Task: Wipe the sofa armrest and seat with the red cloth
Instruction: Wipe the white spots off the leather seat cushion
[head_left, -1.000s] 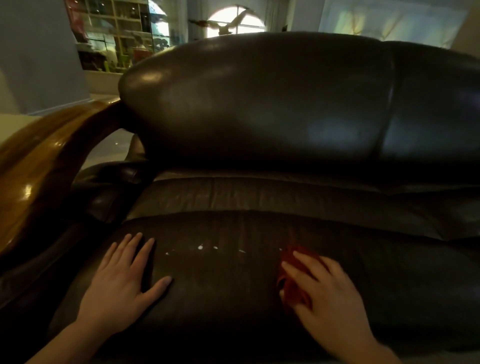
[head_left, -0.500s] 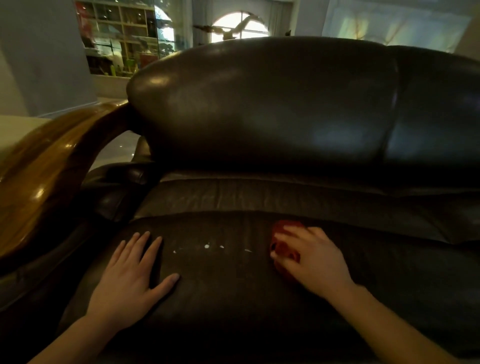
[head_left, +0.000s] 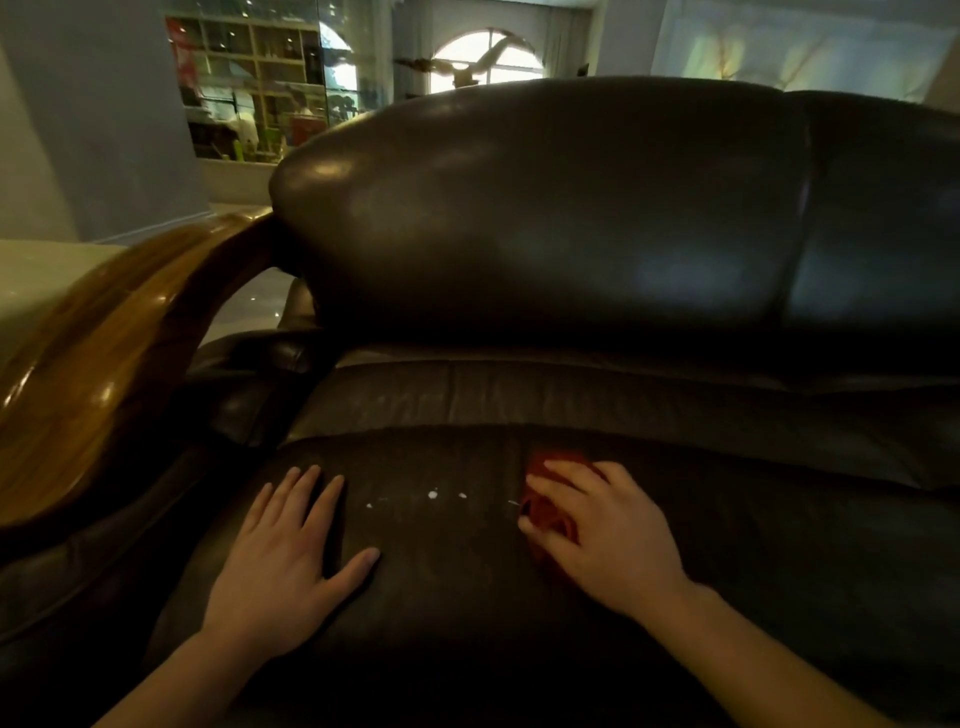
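Nearest you, both bare forearms reach in from the bottom edge onto the seat cushion (head_left: 467, 597), dark brown leather with a dull sheen and fine creases. Your left hand (head_left: 283, 561) lies flat on it, fingers spread and thumb angled out, holding nothing. Your right hand (head_left: 605, 540) presses down with curled fingers on the red cloth (head_left: 545, 512), a crumpled wad that shows only at the fingertips and under the palm, so the cloth sits on the seat just right of centre. Between the two hands a short row of small white specks (head_left: 431, 494) dots the leather, just left of the cloth.

Compared with a second ago, your right hand and the cloth have slid up the cushion and toward the specks, with more of that forearm now showing; the left hand has kept its place and spread.

To your left, the armrest (head_left: 104, 358) curves up as a broad band of glossy, grained wood above a dark padded side. Beyond the seat, the bulging, smooth back cushion (head_left: 545, 223) catches soft highlights. Farther off stands a shelf unit (head_left: 260, 93) and an arched window (head_left: 488, 54).
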